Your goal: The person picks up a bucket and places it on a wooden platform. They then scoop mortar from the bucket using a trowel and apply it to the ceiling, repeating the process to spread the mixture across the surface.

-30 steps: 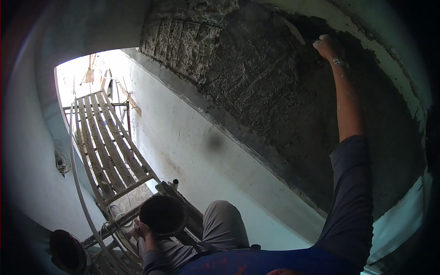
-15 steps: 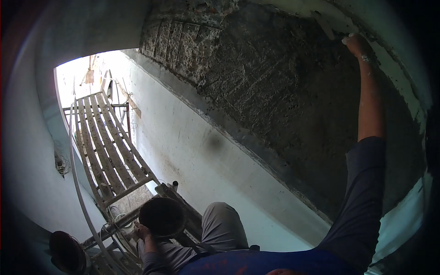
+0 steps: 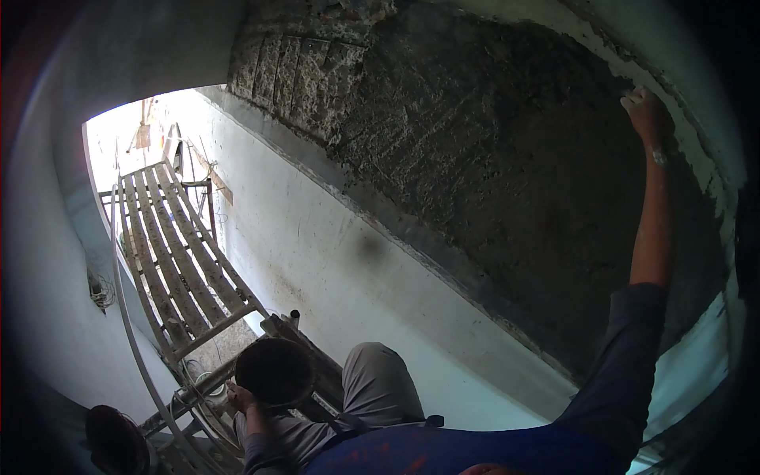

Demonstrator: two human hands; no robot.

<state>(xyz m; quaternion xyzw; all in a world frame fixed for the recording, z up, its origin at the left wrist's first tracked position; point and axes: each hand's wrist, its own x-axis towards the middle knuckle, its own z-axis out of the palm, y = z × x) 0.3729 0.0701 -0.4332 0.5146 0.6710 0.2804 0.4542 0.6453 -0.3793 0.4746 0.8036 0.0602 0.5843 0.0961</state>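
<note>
My right hand (image 3: 649, 116) is raised at the upper right with its fingers closed, against a large patch of wet dark grey mortar (image 3: 554, 182). I cannot make out what it holds. A pale, ragged border runs along the patch's outer edge, close to that hand. Down by my lap, my left hand (image 3: 240, 397) grips the side of a dark round bucket (image 3: 273, 372). The inside of the bucket is too dark to read. To the left of the patch, rougher grey mortar (image 3: 297, 75) shows scored lines.
A slatted scaffold platform (image 3: 174, 257) stretches toward a bright opening at the left. Below it are metal poles and a long pale hose (image 3: 131, 317). Another dark bucket (image 3: 115, 439) hangs at the lower left. My bent knee (image 3: 380, 380) is beside a pale wall (image 3: 348, 261).
My right hand has moved down and to the right along the mortar. A pale, blade-like shape seen near it before no longer shows. My left hand stays at the bucket.
</note>
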